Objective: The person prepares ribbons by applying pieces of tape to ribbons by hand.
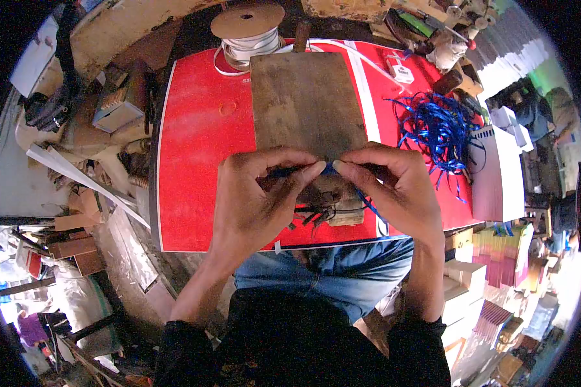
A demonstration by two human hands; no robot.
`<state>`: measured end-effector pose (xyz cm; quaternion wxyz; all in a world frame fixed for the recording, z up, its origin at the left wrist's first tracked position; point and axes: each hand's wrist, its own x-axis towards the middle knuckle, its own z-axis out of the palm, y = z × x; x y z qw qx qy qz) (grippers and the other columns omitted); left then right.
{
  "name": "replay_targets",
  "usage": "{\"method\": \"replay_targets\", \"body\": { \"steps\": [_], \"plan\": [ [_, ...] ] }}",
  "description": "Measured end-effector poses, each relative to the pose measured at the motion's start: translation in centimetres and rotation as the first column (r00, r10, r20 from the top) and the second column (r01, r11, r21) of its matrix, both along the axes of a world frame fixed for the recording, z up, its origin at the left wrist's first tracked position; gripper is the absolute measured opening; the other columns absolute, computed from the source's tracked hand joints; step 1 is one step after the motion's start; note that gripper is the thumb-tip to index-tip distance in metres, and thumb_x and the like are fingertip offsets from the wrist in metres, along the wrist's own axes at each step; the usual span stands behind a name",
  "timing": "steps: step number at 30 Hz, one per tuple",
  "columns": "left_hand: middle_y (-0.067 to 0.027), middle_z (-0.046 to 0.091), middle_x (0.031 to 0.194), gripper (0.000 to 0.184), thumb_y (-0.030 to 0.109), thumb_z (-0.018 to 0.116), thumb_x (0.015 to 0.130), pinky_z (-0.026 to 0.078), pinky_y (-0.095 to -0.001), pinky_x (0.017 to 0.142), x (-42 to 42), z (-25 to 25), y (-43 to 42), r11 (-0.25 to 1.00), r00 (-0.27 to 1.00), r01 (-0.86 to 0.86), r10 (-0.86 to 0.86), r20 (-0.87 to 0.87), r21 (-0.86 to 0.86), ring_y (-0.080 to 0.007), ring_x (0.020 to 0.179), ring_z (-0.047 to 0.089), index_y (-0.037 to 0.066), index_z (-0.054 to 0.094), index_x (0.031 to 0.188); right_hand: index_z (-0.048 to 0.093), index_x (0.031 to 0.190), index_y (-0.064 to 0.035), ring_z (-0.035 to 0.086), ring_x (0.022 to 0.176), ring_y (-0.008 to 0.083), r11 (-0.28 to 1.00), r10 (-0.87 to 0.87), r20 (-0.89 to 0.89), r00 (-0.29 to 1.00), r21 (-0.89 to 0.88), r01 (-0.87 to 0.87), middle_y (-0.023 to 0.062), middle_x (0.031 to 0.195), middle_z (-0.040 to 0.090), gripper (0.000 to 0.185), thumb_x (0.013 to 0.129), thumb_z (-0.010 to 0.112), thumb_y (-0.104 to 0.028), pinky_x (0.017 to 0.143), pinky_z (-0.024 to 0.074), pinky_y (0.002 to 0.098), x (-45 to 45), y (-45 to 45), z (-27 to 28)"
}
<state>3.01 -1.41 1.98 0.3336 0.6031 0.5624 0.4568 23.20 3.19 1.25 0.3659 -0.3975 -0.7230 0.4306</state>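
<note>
Blue ribbon [330,168] is pinched between thumb and forefinger of both the left hand [258,193] and the right hand [394,187], at the centre of the frame, over the near end of a wooden board [306,100]. A tangled blue pile [438,132] lies right of centre on the red worktop [197,168]; a spool of white cord [248,46] stands at upper left of the board.
</note>
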Motion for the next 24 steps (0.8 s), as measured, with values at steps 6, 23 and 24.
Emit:
{"method": "replay_targets", "body": {
  "steps": [6,23,24],
  "plan": [
    [-0.0142,0.074,0.081,0.014,0.009,0.075,0.085,0.055,-0.029,0.068,-0.4,-0.8,0.8,1.0,0.998,-0.018,0.018,-0.059,0.001,-0.0173,0.077,0.073,-0.002,0.074,0.093,0.075,0.095,0.0005,0.067,0.067,0.0128,0.999,0.026,0.13,0.991,-0.026,-0.023,0.013,0.08,0.074,0.015,0.089,0.071,-0.013,0.06,0.0507,0.0285,-0.3,1.1,0.2],
    [-0.0072,0.074,0.083,0.009,0.007,0.076,0.085,0.051,-0.0238,0.066,-1.5,0.8,-0.8,0.979,0.974,-0.192,0.181,-0.134,-0.072,-0.0099,0.072,0.065,0.002,0.075,0.092,0.076,0.091,-0.0021,0.071,0.069,0.0176,0.95,-0.214,0.431,0.876,0.3,0.084,0.0139,0.08,0.074,0.014,0.089,0.07,-0.015,0.063,0.0545,0.032,7.4,6.4,2.9],
    [-0.0072,0.074,0.083,0.009,0.007,0.076,0.085,0.051,-0.0238,0.066,-1.2,1.3,-1.8,0.98,0.975,-0.184,0.172,-0.137,-0.077,-0.0099,0.072,0.065,0.002,0.075,0.092,0.074,0.099,-0.0027,0.073,0.08,0.025,0.951,-0.308,0.526,0.793,0.147,0.272,0.0173,0.089,0.074,0.018,0.089,0.07,-0.017,0.071,0.0554,0.0361,8.1,6.8,5.0]
  ]
}}
